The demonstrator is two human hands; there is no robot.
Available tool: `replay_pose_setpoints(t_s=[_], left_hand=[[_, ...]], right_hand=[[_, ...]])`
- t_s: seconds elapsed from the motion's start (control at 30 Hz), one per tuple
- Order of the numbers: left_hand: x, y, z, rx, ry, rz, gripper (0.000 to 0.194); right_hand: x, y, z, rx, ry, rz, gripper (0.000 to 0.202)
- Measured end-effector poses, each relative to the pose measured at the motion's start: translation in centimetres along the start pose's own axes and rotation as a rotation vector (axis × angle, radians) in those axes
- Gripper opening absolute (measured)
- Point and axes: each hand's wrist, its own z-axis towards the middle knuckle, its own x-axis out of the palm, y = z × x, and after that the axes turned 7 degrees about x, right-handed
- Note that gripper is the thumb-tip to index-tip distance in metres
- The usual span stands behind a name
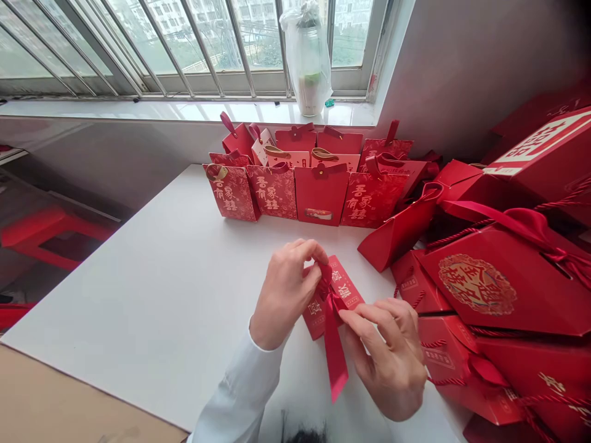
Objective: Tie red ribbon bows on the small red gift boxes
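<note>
A small red gift box with pale printed characters lies on the white table, turned at an angle. Across it runs a dark pink ribbon, gathered into a bow at the middle, one tail hanging toward me. My left hand pinches the bow's left side between thumb and fingers. On the right, my right hand has thumb and fingertips closed on the other side of the bow near the box's edge. The fingers cover part of the bow, so its knot is partly hidden.
Rows of red gift boxes with ribbon handles stand at the table's back edge. Larger red boxes with cords are piled along the right. A plastic-wrapped jar stands on the windowsill. A red stool is beyond the left edge.
</note>
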Motion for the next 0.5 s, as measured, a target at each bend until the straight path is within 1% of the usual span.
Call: replay_pose_setpoints(t_s=[0.07,0.13,0.23,0.3,0.5], left_hand=[[0.6,0.7,-0.1,-0.004,-0.115,-0.073,0.022],[1.4,1.4,-0.4,-0.042,-0.207,-0.192,0.016],[2.5,2.1,-0.9,-0.14,-0.262,-0.399,0.009],[3.1,2.4,-1.1,-0.187,-0.287,-0.483,0.005],[4.0,2.7,-1.1,-0.211,-0.396,-0.555,0.004]], right_hand=[[0.0,0.1,-0.1,-0.029,-0.001,-0.022,0.017],[0.1,0.1,-0.3,-0.049,0.009,-0.037,0.018],[0.3,0.1,-0.7,-0.065,0.032,-0.047,0.017],[0.4,0.1,-0.9,-0.069,0.044,-0.055,0.016],[0.5,0.1,-0.8,-0.063,0.053,-0.071,0.016]])
